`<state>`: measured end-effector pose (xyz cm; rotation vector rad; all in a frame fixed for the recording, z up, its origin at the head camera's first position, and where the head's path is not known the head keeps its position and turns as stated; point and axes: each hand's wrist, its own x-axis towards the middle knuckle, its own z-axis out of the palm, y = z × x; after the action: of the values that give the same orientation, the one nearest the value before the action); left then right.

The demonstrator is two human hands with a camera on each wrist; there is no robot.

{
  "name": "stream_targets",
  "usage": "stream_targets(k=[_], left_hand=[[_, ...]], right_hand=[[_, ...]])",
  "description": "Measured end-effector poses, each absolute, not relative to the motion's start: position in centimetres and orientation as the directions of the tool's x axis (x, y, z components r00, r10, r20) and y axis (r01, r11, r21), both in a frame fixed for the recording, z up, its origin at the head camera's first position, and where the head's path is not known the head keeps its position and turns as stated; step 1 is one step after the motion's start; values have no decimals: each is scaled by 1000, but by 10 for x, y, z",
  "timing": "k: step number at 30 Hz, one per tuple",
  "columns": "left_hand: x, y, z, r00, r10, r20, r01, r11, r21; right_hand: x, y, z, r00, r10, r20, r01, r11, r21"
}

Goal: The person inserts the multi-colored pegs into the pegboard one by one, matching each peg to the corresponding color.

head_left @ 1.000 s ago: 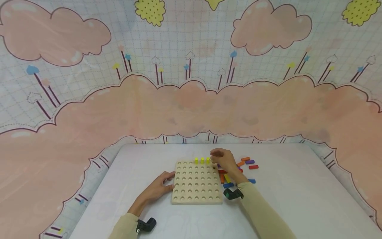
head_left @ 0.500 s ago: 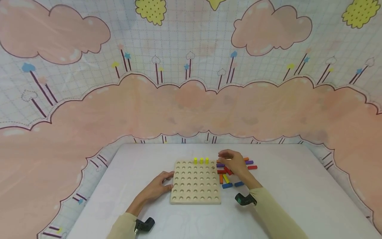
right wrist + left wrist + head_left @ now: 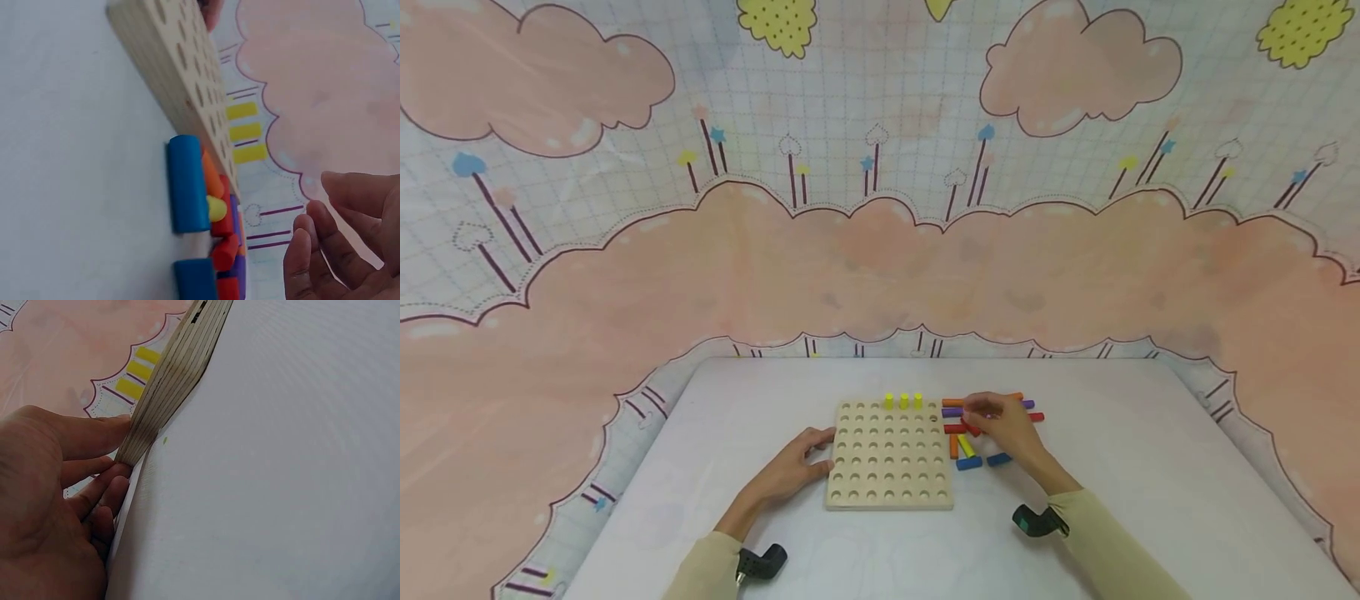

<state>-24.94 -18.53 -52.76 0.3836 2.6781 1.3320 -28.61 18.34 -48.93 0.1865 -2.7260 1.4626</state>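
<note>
A wooden pegboard [image 3: 897,454] with rows of round holes lies on the table. Three yellow pegs [image 3: 904,402] stand upright in its far row. My left hand [image 3: 792,467] touches the board's left side with thumb and fingertips, as the left wrist view also shows. My right hand [image 3: 1011,425] hovers over loose coloured pegs right of the board; in the right wrist view its bent fingers [image 3: 325,225] and thumb are apart with nothing between them. Below the hand lie red pegs [image 3: 956,429], a purple peg [image 3: 952,412] and an orange peg [image 3: 953,402], some partly covered by it.
Nearer the front lie a blue peg [image 3: 969,463], a second blue peg [image 3: 999,459] and a yellow peg [image 3: 966,446]. More pegs show behind the right hand. A patterned cloth backdrop [image 3: 880,275] rises behind the white table [image 3: 775,387].
The right hand has moved rightward and nearer, from beside the board's far right corner to over the loose pegs. The left hand has stayed at the board's left side.
</note>
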Motion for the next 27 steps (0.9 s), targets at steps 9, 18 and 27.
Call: stream_targets(k=[9, 18, 27], left_hand=[[-250, -185, -529, -959, 283, 6, 177, 584, 792], [-250, -186, -528, -957, 292, 3, 177, 571, 801], [-251, -186, -527, -954, 301, 20, 196, 569, 799]], right_hand=[[-274, 195, -499, -993, -84, 79, -113, 597, -794], [-273, 202, -515, -993, -109, 55, -110, 605, -789], [-275, 200, -518, -986, -161, 42, -134, 619, -774]])
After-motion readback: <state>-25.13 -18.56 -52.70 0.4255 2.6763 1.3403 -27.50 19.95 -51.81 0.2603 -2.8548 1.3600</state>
